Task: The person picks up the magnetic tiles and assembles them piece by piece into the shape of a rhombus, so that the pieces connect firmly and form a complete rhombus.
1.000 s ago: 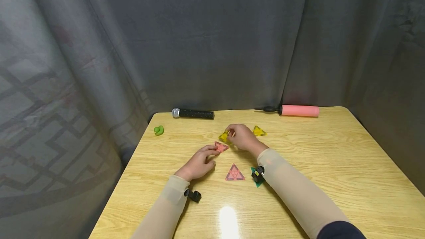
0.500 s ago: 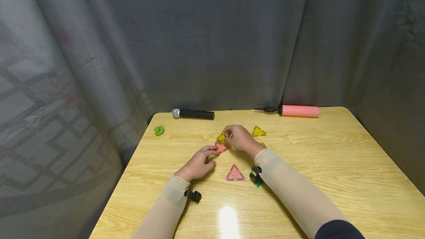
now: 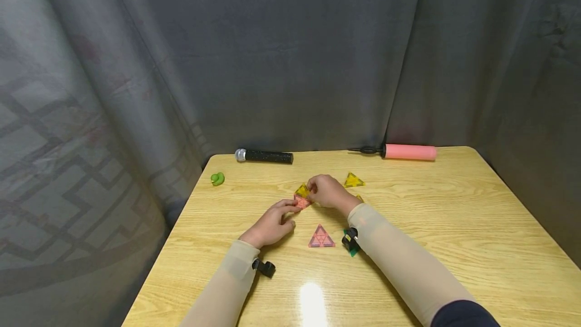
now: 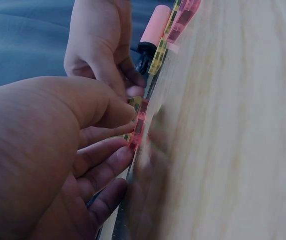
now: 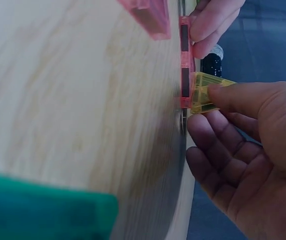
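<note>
Head view: at centre, the right hand (image 3: 329,192), palm down, pinches a yellow tile (image 3: 301,191) beside a pink tile (image 3: 301,202); the left hand (image 3: 270,223), lower left, touches the latter with loosely extended fingers.

Left wrist view: pink tile edge-on, centre.

Right wrist view: yellow tile right of centre, apparently tilted. Judged light, rigid, smooth; best held by its edges.

Curtain (image 3: 290,54), dark grey, across the upper frame; table (image 3: 454,216), pale wood grain, lower centre; glare (image 3: 312,303), white, bottom centre.
</note>
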Demonstrator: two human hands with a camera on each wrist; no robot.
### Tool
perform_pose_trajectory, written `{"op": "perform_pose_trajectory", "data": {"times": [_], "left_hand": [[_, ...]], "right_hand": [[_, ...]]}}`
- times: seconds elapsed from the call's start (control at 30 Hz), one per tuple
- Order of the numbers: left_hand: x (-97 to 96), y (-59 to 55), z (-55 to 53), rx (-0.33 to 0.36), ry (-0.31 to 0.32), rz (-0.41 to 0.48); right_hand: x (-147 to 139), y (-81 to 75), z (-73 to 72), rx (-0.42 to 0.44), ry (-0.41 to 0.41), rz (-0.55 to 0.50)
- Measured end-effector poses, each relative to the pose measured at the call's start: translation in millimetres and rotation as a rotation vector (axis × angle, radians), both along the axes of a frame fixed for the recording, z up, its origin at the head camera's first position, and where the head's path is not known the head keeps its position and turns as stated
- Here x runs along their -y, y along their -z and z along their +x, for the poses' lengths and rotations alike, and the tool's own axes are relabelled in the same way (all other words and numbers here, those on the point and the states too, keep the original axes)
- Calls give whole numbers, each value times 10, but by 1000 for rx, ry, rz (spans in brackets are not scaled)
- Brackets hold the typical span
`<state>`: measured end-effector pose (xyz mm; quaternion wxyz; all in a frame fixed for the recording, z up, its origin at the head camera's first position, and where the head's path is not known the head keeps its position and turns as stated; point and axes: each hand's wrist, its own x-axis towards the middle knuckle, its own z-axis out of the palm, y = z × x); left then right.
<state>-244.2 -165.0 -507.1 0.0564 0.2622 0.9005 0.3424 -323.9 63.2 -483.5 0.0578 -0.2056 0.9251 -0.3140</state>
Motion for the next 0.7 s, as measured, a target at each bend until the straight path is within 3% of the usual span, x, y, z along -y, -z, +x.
{"op": "perform_pose_trajectory", "data": {"times": [0.37, 0.7], "left_hand": [[11, 14, -14, -6, 6, -27], [9, 2, 3, -4, 10, 14]], "right_hand": [[18, 9, -21, 20, -36, 52], [14, -14, -34, 33, -39, 65]]}}
